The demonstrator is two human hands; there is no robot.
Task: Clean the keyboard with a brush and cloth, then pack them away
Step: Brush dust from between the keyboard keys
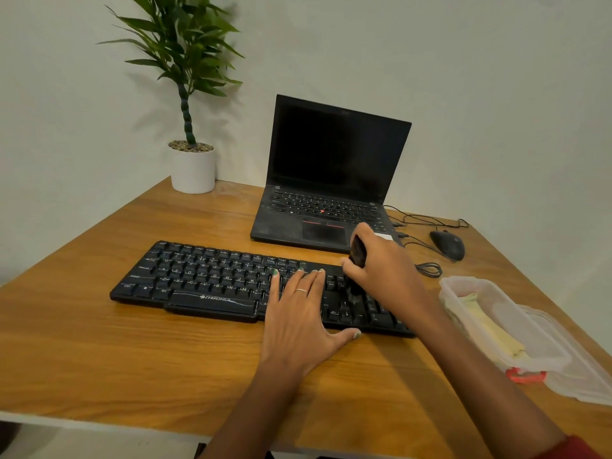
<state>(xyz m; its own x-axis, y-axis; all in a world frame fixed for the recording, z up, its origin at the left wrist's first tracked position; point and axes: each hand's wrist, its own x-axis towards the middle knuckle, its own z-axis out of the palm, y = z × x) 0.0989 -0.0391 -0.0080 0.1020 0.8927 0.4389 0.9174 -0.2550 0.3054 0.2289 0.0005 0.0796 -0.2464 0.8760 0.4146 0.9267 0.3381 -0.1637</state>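
A black keyboard [202,276] lies across the wooden table [132,359]. My left hand [301,313] rests flat on its right-centre keys, fingers spread, holding nothing. My right hand [381,266] is closed around a dark brush [357,251], held upright with its bristle end down on the keys at the keyboard's right part. A pale yellow cloth [490,329] lies inside a clear plastic box [470,289] to the right of the keyboard.
An open black laptop [331,180] stands behind the keyboard. A black mouse [447,244] and its cables lie at the back right. A potted plant [192,167] stands at the far left corner. The box's lid [583,382] lies under it, with a red clip [526,376].
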